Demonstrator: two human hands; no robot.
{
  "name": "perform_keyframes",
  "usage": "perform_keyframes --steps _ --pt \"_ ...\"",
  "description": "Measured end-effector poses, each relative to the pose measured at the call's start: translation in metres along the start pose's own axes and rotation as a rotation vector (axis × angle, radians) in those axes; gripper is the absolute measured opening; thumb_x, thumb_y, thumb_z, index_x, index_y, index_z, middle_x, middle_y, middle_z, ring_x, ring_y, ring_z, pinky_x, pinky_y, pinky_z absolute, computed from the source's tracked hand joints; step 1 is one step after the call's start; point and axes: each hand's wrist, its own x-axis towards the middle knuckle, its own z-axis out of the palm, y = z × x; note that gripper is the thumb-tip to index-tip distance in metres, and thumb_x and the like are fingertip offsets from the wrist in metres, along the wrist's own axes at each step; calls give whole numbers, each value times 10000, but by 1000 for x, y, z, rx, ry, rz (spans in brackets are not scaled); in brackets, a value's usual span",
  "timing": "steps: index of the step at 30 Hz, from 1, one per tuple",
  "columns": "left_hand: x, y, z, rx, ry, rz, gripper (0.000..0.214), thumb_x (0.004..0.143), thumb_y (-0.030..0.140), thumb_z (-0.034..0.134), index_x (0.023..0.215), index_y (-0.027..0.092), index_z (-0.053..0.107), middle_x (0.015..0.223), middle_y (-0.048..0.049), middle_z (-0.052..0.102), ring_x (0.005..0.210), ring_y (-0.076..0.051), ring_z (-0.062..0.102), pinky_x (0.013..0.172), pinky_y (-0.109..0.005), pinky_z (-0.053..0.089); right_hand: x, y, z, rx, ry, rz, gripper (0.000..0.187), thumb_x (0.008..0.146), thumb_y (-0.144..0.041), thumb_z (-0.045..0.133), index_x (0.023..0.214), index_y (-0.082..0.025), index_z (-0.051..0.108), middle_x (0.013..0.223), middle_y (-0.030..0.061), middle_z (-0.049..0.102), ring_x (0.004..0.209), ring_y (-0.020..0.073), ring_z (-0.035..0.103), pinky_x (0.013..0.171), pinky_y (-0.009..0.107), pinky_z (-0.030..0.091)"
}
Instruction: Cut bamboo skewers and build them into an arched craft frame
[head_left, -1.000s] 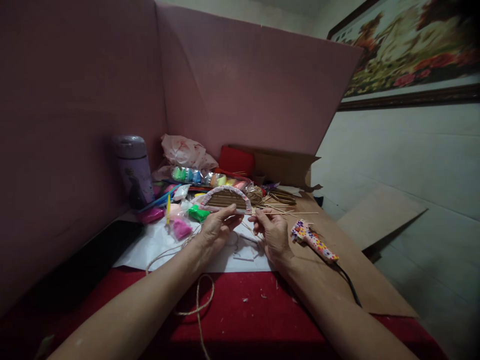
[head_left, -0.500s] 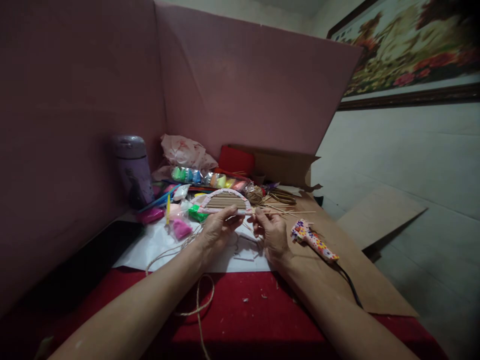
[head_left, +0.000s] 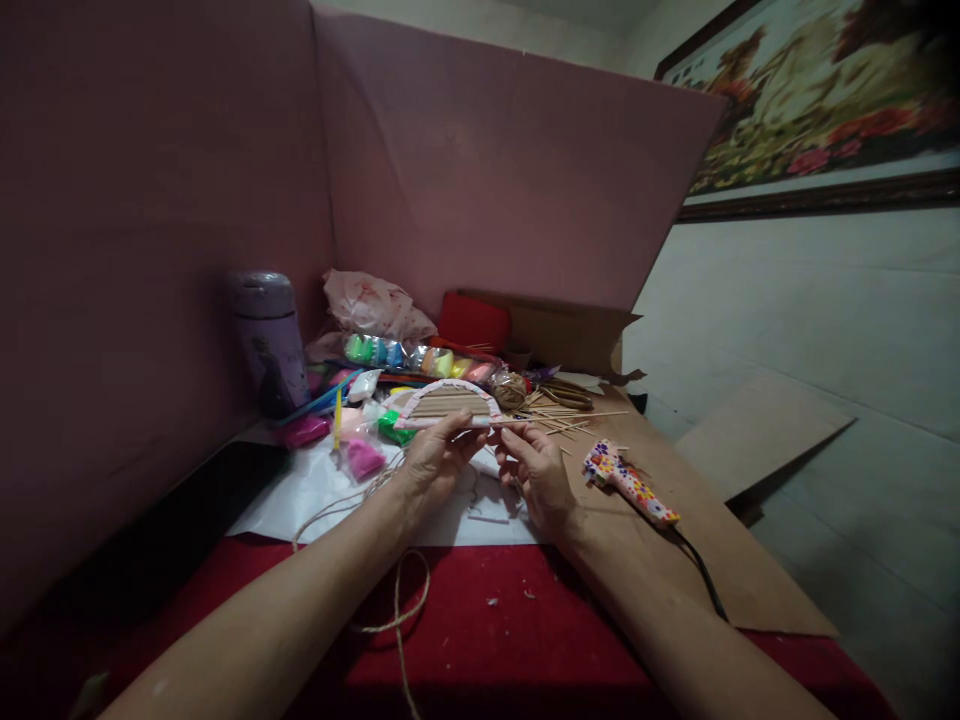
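My left hand (head_left: pixel 441 452) is closed on the lower right edge of a half-round cardboard piece (head_left: pixel 442 404) with a pale, pink-marked rim. My right hand (head_left: pixel 538 470) pinches a thin wooden stick (head_left: pixel 589 416), which points out to the right. The stick's left end lies by the straight lower edge of the piece; whether they touch I cannot tell. Beneath the hands is a white sheet (head_left: pixel 300 500) with small scraps on it. A ball of twine (head_left: pixel 508 390) and several loose wooden sticks (head_left: pixel 559 422) lie just beyond my right hand.
A flower-patterned glue gun (head_left: pixel 630 485) with a black cord rests on brown cardboard (head_left: pixel 720 560) at right. Packs of coloured clay (head_left: pixel 382 352) lie behind, near a purple bottle (head_left: pixel 268 345). Loose twine (head_left: pixel 397 615) trails over the red cloth (head_left: pixel 510 640). Pink panels (head_left: pixel 480 170) rise behind.
My right hand has shifted slightly left. The stick's free right end is a little higher and tilted upward. My left hand and the half-round piece have barely moved.
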Motion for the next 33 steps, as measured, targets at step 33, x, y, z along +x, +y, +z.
perform_keyframes --steps 33 --pt "-5 1 6 65 27 -10 86 670 34 641 655 117 621 716 -50 653 681 -112 604 677 -232 533 9 -2 -4 -43 270 -122 277 673 -387 693 694 -153 547 560 -33 566 384 42 395 321 153 303"
